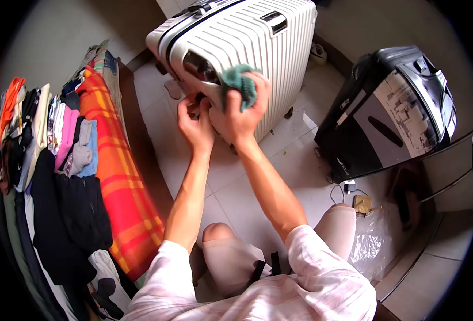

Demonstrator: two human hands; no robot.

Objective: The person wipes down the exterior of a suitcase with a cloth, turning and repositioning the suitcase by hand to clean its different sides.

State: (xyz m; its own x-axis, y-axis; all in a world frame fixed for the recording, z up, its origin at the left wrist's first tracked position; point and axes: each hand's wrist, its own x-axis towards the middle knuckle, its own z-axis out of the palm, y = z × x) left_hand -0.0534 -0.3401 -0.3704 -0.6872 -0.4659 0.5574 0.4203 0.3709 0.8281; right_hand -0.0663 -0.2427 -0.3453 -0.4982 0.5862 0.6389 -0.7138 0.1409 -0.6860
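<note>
A white ribbed hard-shell suitcase [247, 40] stands upright on the floor in front of me. My right hand [247, 115] is closed around a bunched green cloth [240, 85], which it presses against the near side of the shell. Just left of it, my left hand [195, 128] has its fingers curled at the suitcase's near edge, around a small dark part. The exact form of that part is hidden by the fingers. A dark, shiny recessed piece [199, 67] sits in the shell just above both hands.
At the right stands a black-and-grey suitcase [375, 115] with a printed panel. Folded clothes [65, 134] are stacked at the left beside an orange-red plaid blanket [113, 166]. A clear plastic bag [370, 243] and a cable with a charger [350, 186] lie on the tiled floor.
</note>
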